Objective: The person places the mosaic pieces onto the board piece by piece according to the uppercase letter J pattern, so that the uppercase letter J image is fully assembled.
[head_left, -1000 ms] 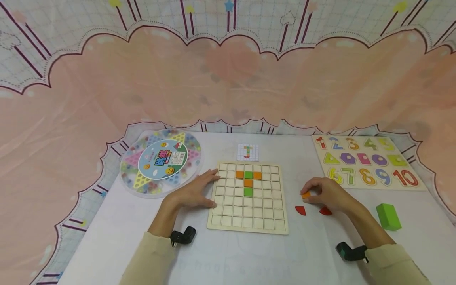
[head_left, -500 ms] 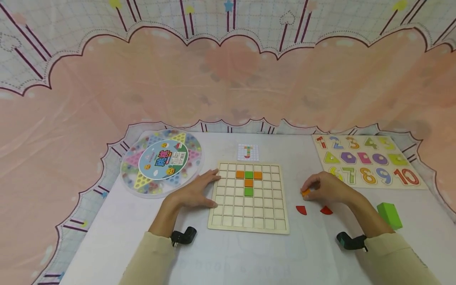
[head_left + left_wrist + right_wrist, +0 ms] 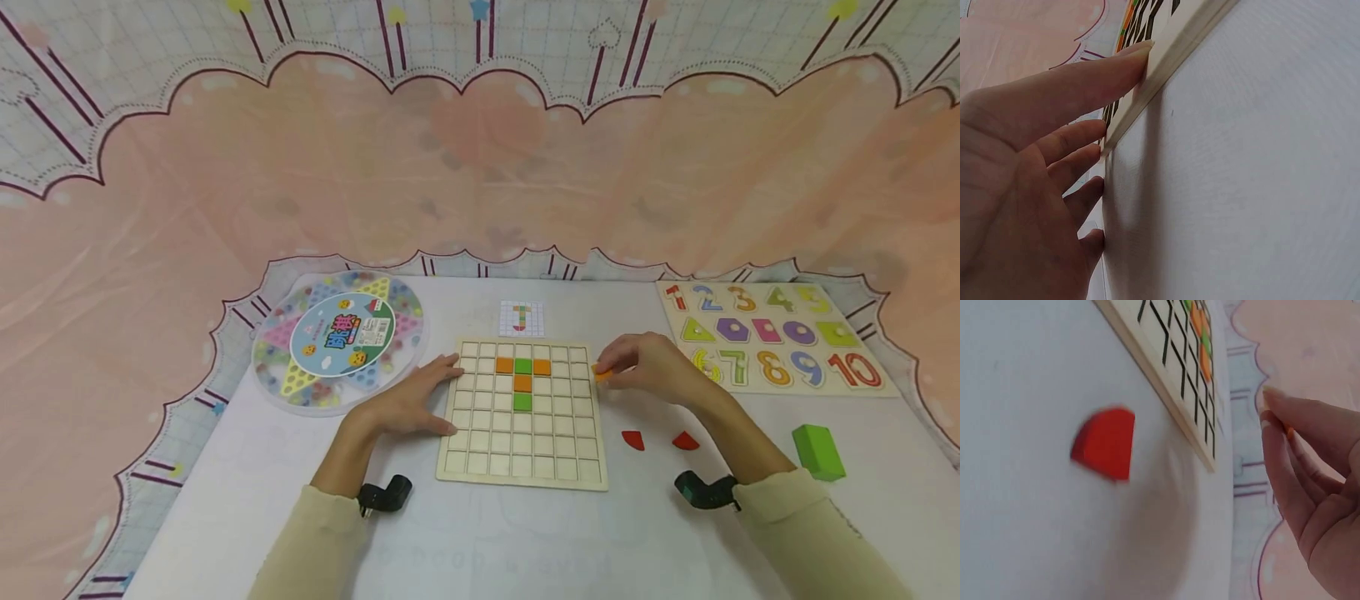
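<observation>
A wooden grid board (image 3: 522, 450) lies mid-table, with orange and green square tiles forming a T in its upper cells. My left hand (image 3: 405, 404) rests against the board's left edge, fingers spread and thumb on the rim, as the left wrist view also shows. Between thumb and fingertips my right hand (image 3: 652, 367) pinches a small orange tile (image 3: 602, 373) at the board's right edge; in the right wrist view the fingers hide most of that tile. Two red quarter-circle pieces (image 3: 633, 440) lie on the table right of the board, one of them large in the right wrist view.
Behind the board lies a small pattern card (image 3: 522, 319) with a coloured J-like figure. A round Chinese checkers box (image 3: 341, 342) stands at the left. To the right are a number puzzle board (image 3: 776, 337) and a green block (image 3: 818, 452).
My right hand has lifted the orange tile away from near the red pieces and carried it left and back to the board's right edge. The left hand has stayed in place.
</observation>
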`<state>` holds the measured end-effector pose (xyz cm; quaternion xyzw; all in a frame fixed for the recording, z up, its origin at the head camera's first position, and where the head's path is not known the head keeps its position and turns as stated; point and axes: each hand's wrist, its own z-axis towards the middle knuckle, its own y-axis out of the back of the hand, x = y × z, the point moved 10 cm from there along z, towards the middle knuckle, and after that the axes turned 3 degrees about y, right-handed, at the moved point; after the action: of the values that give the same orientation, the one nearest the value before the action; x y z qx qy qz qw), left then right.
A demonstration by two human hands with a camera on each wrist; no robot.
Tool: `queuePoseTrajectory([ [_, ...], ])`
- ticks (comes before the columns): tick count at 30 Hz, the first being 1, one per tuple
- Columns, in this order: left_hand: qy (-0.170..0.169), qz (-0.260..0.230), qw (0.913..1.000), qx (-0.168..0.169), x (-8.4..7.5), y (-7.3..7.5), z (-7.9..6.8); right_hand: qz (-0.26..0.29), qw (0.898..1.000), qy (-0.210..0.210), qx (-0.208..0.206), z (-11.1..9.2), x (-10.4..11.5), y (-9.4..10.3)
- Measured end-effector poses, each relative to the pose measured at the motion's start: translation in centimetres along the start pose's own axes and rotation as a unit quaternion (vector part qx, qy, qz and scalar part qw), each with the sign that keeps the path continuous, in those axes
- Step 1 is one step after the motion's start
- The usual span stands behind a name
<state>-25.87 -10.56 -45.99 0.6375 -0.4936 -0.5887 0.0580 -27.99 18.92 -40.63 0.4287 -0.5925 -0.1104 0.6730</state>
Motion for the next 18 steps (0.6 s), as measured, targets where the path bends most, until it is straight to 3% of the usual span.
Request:
queuePoseTrajectory([
  [7, 0.003, -0.002, 1.0, -0.001, 0.1, 0.1, 0.0, 0.034, 0.999, -0.036, 0.021, 1.0, 0.8, -4.2],
  [18, 0.004, 0.003, 1.0, 0.0, 0.2, 0.0, 0.1, 0.053, 0.997, -0.004, 0.054, 2.0, 3.6, -8.6],
])
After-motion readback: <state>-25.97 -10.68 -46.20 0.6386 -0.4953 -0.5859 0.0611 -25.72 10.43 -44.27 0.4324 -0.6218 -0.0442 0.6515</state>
